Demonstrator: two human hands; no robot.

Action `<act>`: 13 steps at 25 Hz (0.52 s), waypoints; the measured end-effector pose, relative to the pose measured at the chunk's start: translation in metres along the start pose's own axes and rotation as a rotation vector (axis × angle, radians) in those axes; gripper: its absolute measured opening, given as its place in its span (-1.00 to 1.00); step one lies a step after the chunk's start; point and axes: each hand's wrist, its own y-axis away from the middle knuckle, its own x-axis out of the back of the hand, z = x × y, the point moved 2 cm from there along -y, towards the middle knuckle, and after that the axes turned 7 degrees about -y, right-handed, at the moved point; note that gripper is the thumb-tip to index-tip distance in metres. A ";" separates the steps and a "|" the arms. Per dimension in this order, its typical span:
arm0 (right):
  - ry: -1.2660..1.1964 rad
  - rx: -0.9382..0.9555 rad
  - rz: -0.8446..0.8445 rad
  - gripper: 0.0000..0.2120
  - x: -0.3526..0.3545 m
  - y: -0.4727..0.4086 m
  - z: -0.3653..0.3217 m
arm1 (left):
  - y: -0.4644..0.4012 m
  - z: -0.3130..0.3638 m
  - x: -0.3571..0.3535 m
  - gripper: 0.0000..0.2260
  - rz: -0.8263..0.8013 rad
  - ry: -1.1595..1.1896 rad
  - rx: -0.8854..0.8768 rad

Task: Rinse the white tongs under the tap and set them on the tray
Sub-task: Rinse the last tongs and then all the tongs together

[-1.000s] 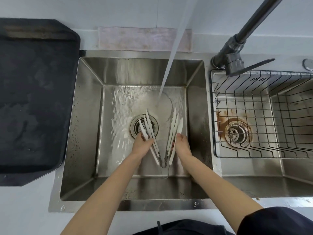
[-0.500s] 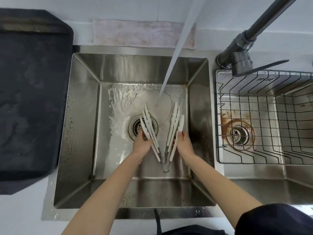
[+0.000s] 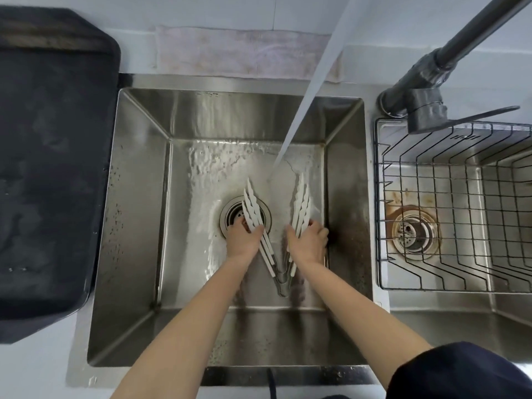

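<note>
The white tongs (image 3: 300, 201) lie spread in a V low in the left sink basin (image 3: 138, 197), their metal hinge pointing toward me. My left hand (image 3: 243, 240) grips the left arm over the drain, and my right hand (image 3: 308, 243) grips the right arm. The white toothed tips point away from me. A stream of water (image 3: 305, 90) from the dark tap (image 3: 423, 82) lands on the basin floor between the two tips. The black tray (image 3: 49, 168) sits on the counter left of the sink.
A wire rack (image 3: 449, 214) fills the right sink basin, above a rust-stained drain (image 3: 414, 234). A pale cloth (image 3: 244, 53) lies along the wall behind the left basin. Its drain (image 3: 233, 211) sits under the left tong arm.
The tongs' arms have spread a little wider, with my hands slightly further apart. The view has shifted closer over the sink. Water keeps running.
</note>
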 end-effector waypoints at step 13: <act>-0.004 0.066 -0.139 -0.36 0.015 0.006 -0.019 | 0.000 0.012 -0.004 -0.42 0.028 -0.131 0.029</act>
